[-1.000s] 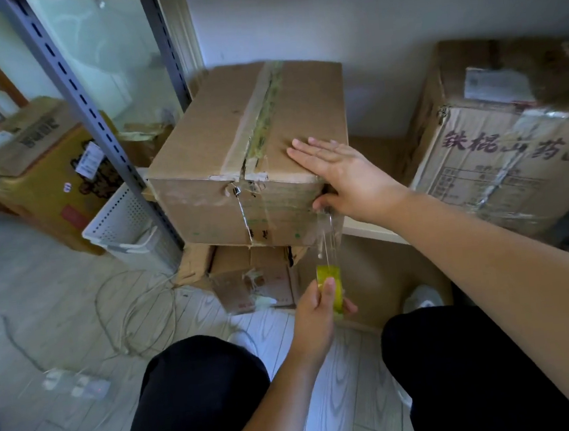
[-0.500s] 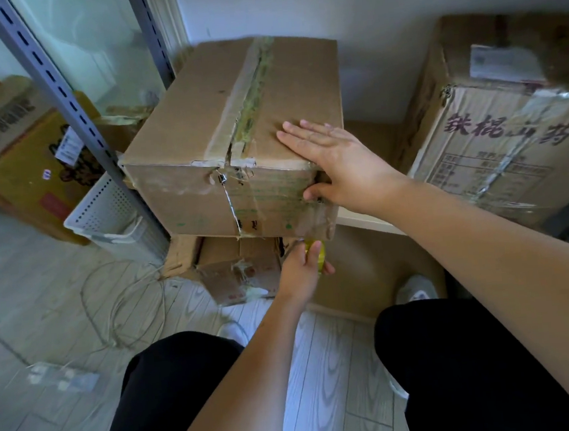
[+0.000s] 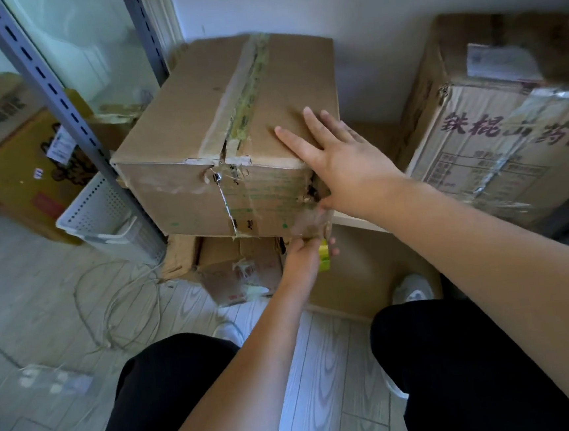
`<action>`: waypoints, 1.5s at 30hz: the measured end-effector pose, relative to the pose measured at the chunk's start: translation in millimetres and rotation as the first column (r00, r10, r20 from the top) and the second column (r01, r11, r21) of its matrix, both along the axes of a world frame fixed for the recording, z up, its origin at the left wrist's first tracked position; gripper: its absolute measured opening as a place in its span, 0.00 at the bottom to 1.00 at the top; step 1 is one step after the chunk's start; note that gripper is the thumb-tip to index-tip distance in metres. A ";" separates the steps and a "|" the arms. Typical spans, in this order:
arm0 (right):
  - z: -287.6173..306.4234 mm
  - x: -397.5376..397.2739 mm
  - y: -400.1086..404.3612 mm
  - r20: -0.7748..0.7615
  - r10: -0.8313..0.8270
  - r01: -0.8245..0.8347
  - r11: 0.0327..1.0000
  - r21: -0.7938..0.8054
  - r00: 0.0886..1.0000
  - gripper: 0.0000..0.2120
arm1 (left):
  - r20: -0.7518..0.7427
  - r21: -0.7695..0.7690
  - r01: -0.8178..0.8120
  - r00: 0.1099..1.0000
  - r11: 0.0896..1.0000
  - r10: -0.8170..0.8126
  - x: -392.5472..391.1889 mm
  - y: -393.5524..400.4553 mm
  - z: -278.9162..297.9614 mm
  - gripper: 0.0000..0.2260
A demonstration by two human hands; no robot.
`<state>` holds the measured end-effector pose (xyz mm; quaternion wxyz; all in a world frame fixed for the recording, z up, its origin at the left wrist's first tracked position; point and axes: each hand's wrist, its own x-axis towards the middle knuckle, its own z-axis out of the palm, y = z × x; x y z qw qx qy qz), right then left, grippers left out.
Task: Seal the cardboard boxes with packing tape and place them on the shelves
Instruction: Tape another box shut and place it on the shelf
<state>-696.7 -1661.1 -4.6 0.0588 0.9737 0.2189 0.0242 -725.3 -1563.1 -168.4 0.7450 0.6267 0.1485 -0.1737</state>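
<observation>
Head view: my right hand lies flat, fingers straight, bracing the cardboard box on the shelf; left hand grips the tape roll at its lower front corner, likely sticking tape down.

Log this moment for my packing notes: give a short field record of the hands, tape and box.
box: cardboard box on the shelf edge, old tape along its top seam
right hand: right hand flat on the box's near right top corner
left hand: left hand grips the yellow tape roll at the box's lower right front corner
neighbour: printed box to the right
</observation>
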 end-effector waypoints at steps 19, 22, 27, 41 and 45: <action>-5.5 6.6 -9.8 -0.051 0.027 -0.010 0.951 0.309 0.998 0.45 | 0.121 0.002 -0.240 0.964 0.971 0.238 0.0 11.3 -8.1 0.17; -10.6 5.8 -8.1 -0.006 0.023 -0.019 0.934 0.356 1.000 0.43 | 0.078 0.049 -0.221 0.973 0.974 0.217 2.3 11.7 -8.8 0.07; -9.5 8.1 -12.7 -0.039 0.046 -0.029 0.937 0.347 0.998 0.47 | -0.070 0.037 -0.155 0.985 0.987 0.158 0.7 22.7 -10.6 0.04; 109.6 -85.3 -32.3 0.708 -0.190 -0.304 0.806 0.508 0.680 0.14 | 0.603 0.612 -0.278 0.769 0.741 -0.209 -58.3 20.3 200.7 0.07; 180.3 -82.1 -70.3 0.785 -0.269 -0.228 0.860 0.457 0.559 0.08 | 0.839 0.446 -0.380 0.493 0.810 -0.230 -63.2 -8.3 306.0 0.09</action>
